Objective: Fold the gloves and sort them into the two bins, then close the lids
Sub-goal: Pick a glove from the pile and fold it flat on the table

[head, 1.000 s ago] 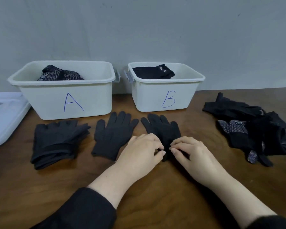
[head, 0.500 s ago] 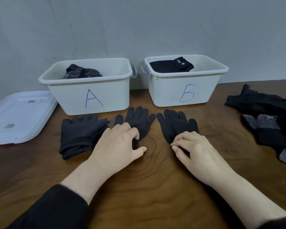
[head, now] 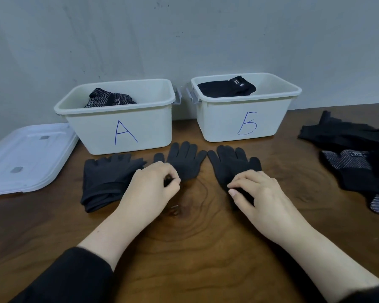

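Observation:
Two plain black gloves lie flat on the table, fingers pointing to the bins. My left hand (head: 150, 189) pinches the cuff of the left glove (head: 185, 161). My right hand (head: 259, 193) pinches the cuff of the right glove (head: 233, 166). Bin A (head: 127, 130) holds dotted gloves; bin B (head: 245, 119) holds plain black folded gloves. Both bins are open. A stack of black gloves (head: 106, 179) lies left of my left hand.
White lids (head: 24, 156) lie stacked at the left, beside bin A. A heap of black and dotted gloves (head: 354, 162) sits at the right edge of the wooden table (head: 195, 248). A grey wall stands right behind the bins.
My left hand left the right glove, moved left and took the left glove's cuff. My right hand stayed on the right glove. The view shifted left.

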Tool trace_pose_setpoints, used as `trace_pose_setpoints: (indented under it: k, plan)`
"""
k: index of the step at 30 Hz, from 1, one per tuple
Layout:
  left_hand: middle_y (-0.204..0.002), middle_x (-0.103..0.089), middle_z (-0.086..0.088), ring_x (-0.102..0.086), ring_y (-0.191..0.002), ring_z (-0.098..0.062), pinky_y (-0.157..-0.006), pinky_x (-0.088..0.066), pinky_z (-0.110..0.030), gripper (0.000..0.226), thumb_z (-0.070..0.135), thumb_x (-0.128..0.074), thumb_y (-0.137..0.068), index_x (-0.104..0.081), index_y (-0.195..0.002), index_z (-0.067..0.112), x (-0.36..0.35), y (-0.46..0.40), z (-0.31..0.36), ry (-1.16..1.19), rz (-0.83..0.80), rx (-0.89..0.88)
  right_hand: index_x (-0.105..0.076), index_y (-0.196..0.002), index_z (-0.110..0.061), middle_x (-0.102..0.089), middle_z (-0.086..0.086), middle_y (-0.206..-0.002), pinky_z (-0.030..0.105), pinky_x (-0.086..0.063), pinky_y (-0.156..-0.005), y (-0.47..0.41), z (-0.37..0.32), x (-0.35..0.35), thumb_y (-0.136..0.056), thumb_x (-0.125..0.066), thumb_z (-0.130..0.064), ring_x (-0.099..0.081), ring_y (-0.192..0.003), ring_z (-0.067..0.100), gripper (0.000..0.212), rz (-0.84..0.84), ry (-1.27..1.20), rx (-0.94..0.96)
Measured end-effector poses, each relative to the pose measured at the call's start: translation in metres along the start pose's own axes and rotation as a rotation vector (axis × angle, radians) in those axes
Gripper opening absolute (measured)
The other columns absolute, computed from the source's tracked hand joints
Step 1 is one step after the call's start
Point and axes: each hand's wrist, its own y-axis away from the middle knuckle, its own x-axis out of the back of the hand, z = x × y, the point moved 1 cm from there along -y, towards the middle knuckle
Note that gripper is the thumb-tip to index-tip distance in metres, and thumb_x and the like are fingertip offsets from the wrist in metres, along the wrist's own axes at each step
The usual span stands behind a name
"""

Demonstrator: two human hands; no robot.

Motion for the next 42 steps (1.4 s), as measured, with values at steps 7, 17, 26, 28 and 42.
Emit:
trace_pose_setpoints:
  k: [7,17,26,28,42]
  plan:
    - [-0.093,-0.071,0.017,-0.064,-0.093,0.0,-0.078,-0.049,-0.017,0.017,0.036,-0.057,-0.099,-0.072,-0.094,0.033,-0.005,-0.013,0.068,0.661,0.116,0.238,-0.06,-0.13,-0.047,-0.065,-0.031,-0.118,0.008,-0.046,-0.092,-0.015,-0.036,0.009,-0.094,-0.061,-0.047,-0.058,-0.114,-0.013,0.036,-0.017,-0.573,-0.265]
    - [-0.076,-0.069,0.014,-0.066,-0.079,0.0,-0.065,-0.046,-0.005,0.038,0.049,-0.039,-0.101,-0.07,-0.092,0.028,-0.026,-0.01,0.05,0.595,0.261,0.127,-0.073,-0.1,-0.021,-0.077,-0.01,-0.093,0.03,-0.06,-0.08,-0.05,-0.022,0.069,-0.097,-0.064,-0.014,-0.073,-0.088,0.006,0.012,0.219,-0.53,-0.392]
    - [-0.103,-0.066,0.02,-0.06,-0.094,0.0,-0.073,-0.037,-0.004,0.024,0.04,-0.045,-0.103,-0.067,-0.111,0.031,-0.042,-0.02,0.039,0.433,0.065,0.168,-0.073,-0.087,-0.025,-0.068,-0.017,-0.068,0.019,-0.043,-0.06,-0.116,-0.012,0.141,-0.096,-0.067,-0.025,-0.057,-0.055,-0.003,0.011,-0.056,-0.168,-0.249]
    - [-0.108,-0.064,0.021,-0.055,-0.092,0.003,-0.072,-0.033,-0.002,0.024,0.04,-0.046,-0.103,-0.067,-0.113,0.031,-0.043,-0.021,0.037,0.402,0.057,0.173,-0.071,-0.086,-0.025,-0.067,-0.014,-0.071,0.021,-0.041,-0.061,-0.127,-0.008,0.138,-0.097,-0.065,-0.024,-0.057,-0.059,-0.002,0.012,-0.055,-0.092,-0.232]
    - [-0.102,-0.064,0.018,-0.056,-0.096,0.004,-0.084,-0.045,-0.016,0.017,0.033,-0.053,-0.101,-0.069,-0.105,0.032,-0.05,-0.022,0.037,0.382,0.046,0.077,-0.07,-0.125,-0.033,-0.056,-0.023,-0.14,0.018,-0.032,-0.115,0.002,0.026,0.018,-0.093,-0.064,-0.046,-0.046,-0.131,-0.009,0.035,-0.246,-0.044,-0.027]
